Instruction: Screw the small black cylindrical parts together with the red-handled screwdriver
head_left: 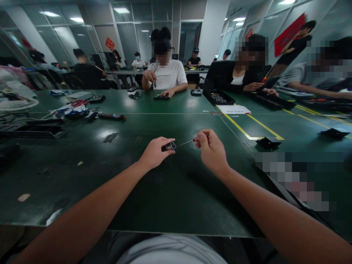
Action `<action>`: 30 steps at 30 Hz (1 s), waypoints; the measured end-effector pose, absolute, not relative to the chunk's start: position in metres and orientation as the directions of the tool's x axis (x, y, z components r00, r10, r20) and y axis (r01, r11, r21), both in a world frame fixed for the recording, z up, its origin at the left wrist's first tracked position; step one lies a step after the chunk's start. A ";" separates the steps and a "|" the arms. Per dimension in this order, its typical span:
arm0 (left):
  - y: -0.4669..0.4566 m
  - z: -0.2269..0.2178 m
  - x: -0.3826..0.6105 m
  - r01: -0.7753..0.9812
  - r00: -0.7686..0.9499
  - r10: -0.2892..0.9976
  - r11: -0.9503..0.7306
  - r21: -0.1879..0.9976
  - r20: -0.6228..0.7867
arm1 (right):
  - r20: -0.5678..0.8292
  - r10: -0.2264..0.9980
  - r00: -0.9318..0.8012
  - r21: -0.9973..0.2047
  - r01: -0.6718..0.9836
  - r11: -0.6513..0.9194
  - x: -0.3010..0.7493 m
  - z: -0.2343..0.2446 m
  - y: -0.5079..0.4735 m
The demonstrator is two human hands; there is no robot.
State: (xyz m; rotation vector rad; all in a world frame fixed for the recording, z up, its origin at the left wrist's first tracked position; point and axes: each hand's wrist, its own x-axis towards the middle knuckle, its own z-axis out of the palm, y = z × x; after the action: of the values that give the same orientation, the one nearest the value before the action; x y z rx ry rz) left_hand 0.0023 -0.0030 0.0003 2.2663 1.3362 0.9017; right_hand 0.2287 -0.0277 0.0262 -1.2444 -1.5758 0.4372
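My left hand (155, 153) is closed around a small black cylinder (168, 146) with a pale ring at its end, just above the green table. In my right hand (211, 150) is a screwdriver (187, 142), its reddish handle pinched between thumb and fingers. The thin metal shaft points left, with its tip at the ringed end of the cylinder. Whether the tip touches anything inside is too small to tell. Most of the cylinder lies hidden within my left fingers.
The green table (132, 205) stretches across. Left lie red-handled scissors (79, 103), a dark pen-like tool (111, 116) and a black tray (35, 130). Right are yellow tape lines, a white paper (233, 109) and small black parts (268, 143). A person in white (167, 75) works opposite.
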 end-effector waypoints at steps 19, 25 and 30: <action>0.000 -0.001 0.003 0.288 0.143 0.963 -0.262 0.921 0.229 | 0.496 0.863 0.095 -0.793 0.455 0.405 0.228 0.027 -0.026; -0.010 0.011 0.001 0.574 0.271 0.936 -0.345 0.743 0.226 | 0.500 0.862 0.085 -0.788 0.457 0.412 0.229 0.025 -0.026; -0.016 0.016 0.006 0.704 0.525 0.850 -0.462 0.540 0.044 | 0.493 0.866 0.083 -0.790 0.460 0.406 0.228 0.025 -0.025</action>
State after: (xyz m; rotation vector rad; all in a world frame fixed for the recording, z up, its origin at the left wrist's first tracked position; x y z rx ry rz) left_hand 0.0059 -0.0163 0.0161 2.3060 1.2675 0.4269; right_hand 0.2282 -0.0252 0.0246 -1.2183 -1.5510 0.4571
